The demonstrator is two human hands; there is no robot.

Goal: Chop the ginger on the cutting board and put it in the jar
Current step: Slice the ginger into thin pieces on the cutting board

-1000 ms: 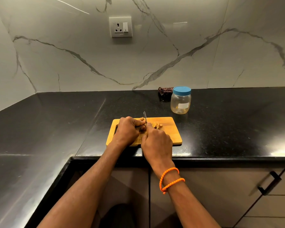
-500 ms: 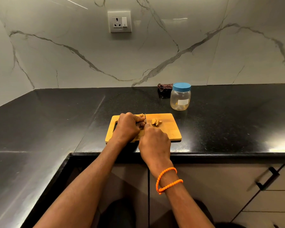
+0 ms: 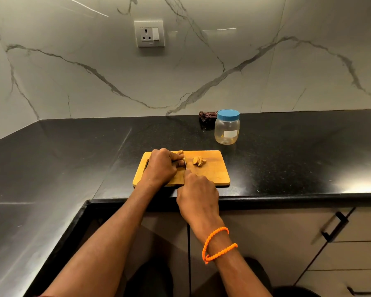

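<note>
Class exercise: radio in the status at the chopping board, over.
Left hand holds ginger; right hand grips knife. Slices lie on cutting board. Jar lidded, apart. Nothing in the way.

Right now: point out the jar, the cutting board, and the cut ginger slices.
jar (image 3: 226, 130): head view, on its clear wall.
cutting board (image 3: 214, 174): head view, bare wood, right part.
cut ginger slices (image 3: 198, 161): head view, middle of the pile.

Home kitchen, black countertop (image 3: 287, 159), marble backsplash (image 3: 266, 71)
</note>
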